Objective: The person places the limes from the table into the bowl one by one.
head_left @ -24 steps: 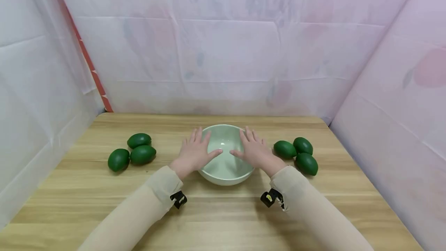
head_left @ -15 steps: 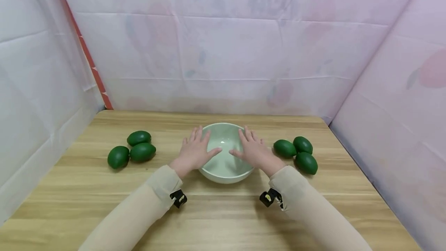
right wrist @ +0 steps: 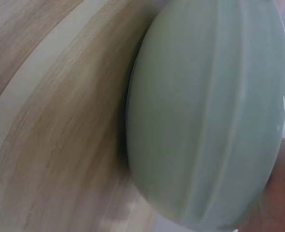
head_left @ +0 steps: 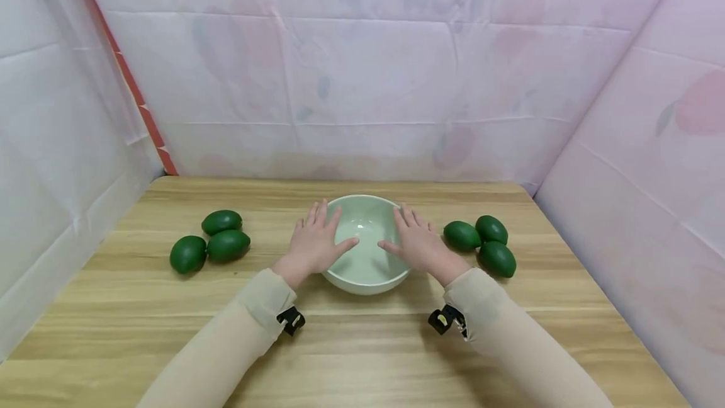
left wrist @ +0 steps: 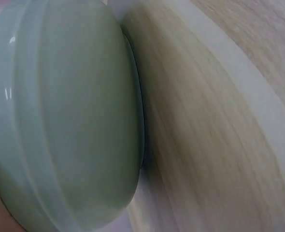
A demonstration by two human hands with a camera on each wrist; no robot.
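A pale green bowl (head_left: 362, 198) stands on the wooden table (head_left: 362, 345), with nothing inside it. My left hand (head_left: 313, 243) lies against its left side. The fingers are straight and spread along the rim, and the thumb reaches over into the bowl. My right hand (head_left: 418, 243) mirrors it on the right side. In the left wrist view the bowl (left wrist: 60, 121) fills the frame, its foot on the table (left wrist: 210, 145). The right wrist view shows the bowl (right wrist: 210, 116) the same way.
Three green limes (head_left: 228, 245) lie in a cluster left of the bowl. Three more limes (head_left: 490, 230) lie to its right. Pale sheeting walls (head_left: 362, 80) close in the table at the back and on both sides.
Both hands and the bowl keep their places. Only the head view has shifted slightly.
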